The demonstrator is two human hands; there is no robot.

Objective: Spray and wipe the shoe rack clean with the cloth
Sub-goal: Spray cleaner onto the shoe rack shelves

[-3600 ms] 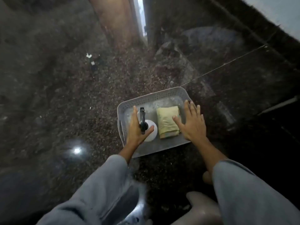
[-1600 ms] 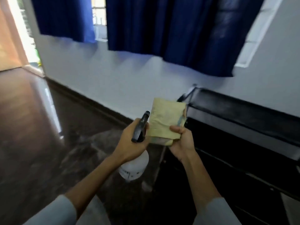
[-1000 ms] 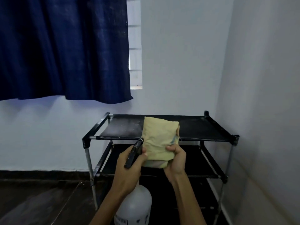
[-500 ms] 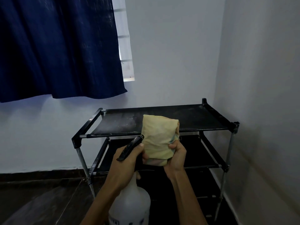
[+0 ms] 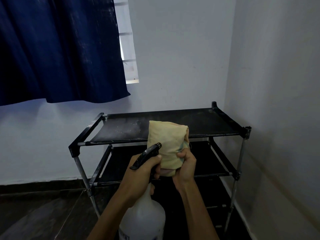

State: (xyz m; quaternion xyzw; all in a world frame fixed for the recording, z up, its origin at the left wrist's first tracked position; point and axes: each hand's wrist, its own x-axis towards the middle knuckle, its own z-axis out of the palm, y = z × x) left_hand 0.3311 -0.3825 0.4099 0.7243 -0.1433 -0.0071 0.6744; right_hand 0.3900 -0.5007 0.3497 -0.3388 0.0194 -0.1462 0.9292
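One folded yellow cloth, gripped upright in the right hand, and one white spray bottle, its base cut off below, clutched by the left hand, are held before one black shoe rack in the corner, its lower shelves dim.

Head view; forward-down, near rack

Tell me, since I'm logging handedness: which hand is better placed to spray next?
Left. The left hand grips the spray bottle at its trigger; the right hand holds the cloth.
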